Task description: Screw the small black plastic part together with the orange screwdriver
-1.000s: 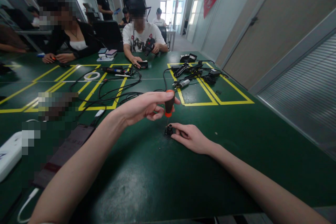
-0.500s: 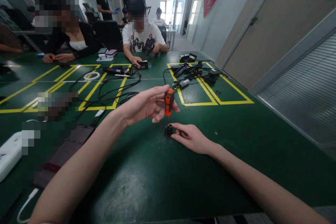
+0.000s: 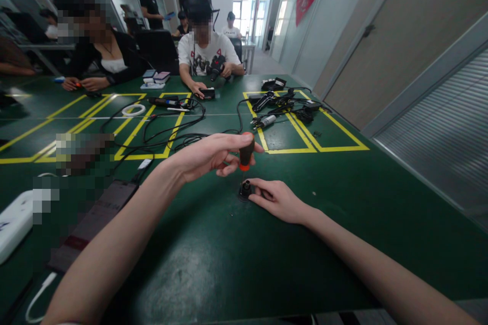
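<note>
Left grip (image 3: pixel 209 154) closes on the screwdriver (image 3: pixel 246 153), thumb now across its top; right grip (image 3: pixel 281 201) still pinches the black part (image 3: pixel 244 192)

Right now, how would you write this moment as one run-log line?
left hand: holds orange-and-black screwdriver, shaft down | right hand: holds small black part on green table | tip contact: cannot tell

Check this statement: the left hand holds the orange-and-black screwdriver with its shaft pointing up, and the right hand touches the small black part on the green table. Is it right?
Not quite: the shaft of the screwdriver points down toward the small black part, as the head view shows. The left hand does hold the screwdriver, and the right hand touches that part.
</note>
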Tool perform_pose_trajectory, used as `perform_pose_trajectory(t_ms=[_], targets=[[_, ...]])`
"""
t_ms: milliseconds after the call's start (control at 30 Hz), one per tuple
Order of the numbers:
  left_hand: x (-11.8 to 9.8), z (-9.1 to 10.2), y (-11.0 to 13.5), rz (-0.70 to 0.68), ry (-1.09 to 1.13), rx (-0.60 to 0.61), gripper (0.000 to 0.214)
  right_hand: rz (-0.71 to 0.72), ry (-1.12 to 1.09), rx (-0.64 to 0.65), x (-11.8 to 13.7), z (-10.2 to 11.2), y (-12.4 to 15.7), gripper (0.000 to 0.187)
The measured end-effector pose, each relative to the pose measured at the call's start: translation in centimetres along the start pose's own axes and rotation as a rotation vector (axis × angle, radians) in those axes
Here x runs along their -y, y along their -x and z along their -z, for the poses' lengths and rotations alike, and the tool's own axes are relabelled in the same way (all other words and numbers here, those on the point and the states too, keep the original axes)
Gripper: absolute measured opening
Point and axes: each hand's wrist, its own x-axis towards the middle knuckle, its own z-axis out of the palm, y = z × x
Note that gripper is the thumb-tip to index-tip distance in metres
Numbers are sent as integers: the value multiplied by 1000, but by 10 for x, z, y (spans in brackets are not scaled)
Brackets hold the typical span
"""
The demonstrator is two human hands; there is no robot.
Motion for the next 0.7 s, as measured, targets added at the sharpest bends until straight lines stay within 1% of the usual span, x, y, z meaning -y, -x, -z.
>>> perform_pose_trajectory(t_ms=[133, 267, 500, 700], targets=[[-2, -1, 1, 24, -6, -5, 60, 3, -9, -1, 0, 0, 0, 40], [-2, 0, 1, 12, 48, 9, 60, 2, -13, 2, 0, 0, 0, 39], [0, 1, -1, 6, 118, -9, 46, 2, 4, 4, 0, 0, 0, 41], [-1, -2, 0, 2, 46, 7, 56, -4, 15, 9, 0, 0, 0, 40]])
